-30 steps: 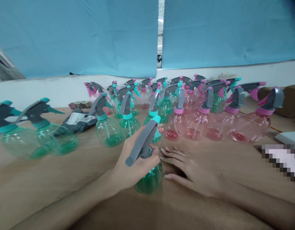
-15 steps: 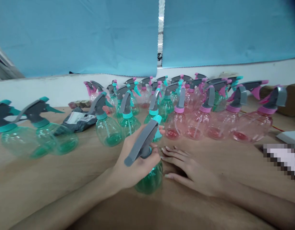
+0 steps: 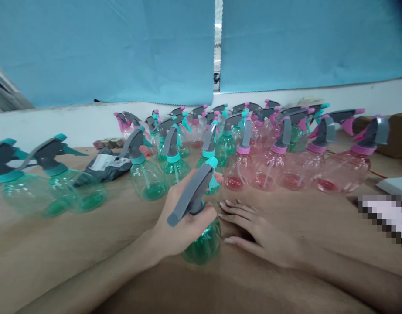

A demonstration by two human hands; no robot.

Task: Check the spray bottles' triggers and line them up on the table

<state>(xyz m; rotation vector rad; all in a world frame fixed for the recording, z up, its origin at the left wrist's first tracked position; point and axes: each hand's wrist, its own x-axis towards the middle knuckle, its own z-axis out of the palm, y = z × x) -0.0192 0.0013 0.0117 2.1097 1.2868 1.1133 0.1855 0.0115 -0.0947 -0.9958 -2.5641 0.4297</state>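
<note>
My left hand (image 3: 181, 218) is wrapped round the neck of a green spray bottle (image 3: 202, 246) with a grey and turquoise trigger head. The bottle stands upright on the table (image 3: 129, 253), its nozzle facing away from me, and part of its neck is hidden by my fingers. To the right of it, my right hand (image 3: 253, 229) lies on the table with its fingers stretched out and nothing in it. Just beyond my hands is a row of green spray bottles (image 3: 148, 181) and pink spray bottles (image 3: 236, 172).
Two green spray bottles (image 3: 78, 187) stand at the left, by a dark plastic package (image 3: 106, 165). Several more bottles crowd behind the front row. A cardboard box (image 3: 397, 135) and a blurred-out flat object (image 3: 389, 216) are at the right. Blue cloth (image 3: 106, 52) hangs behind.
Almost nothing differs. The held spray bottle and my left hand appear shifted very slightly to the left; my right hand stays flat in place.
</note>
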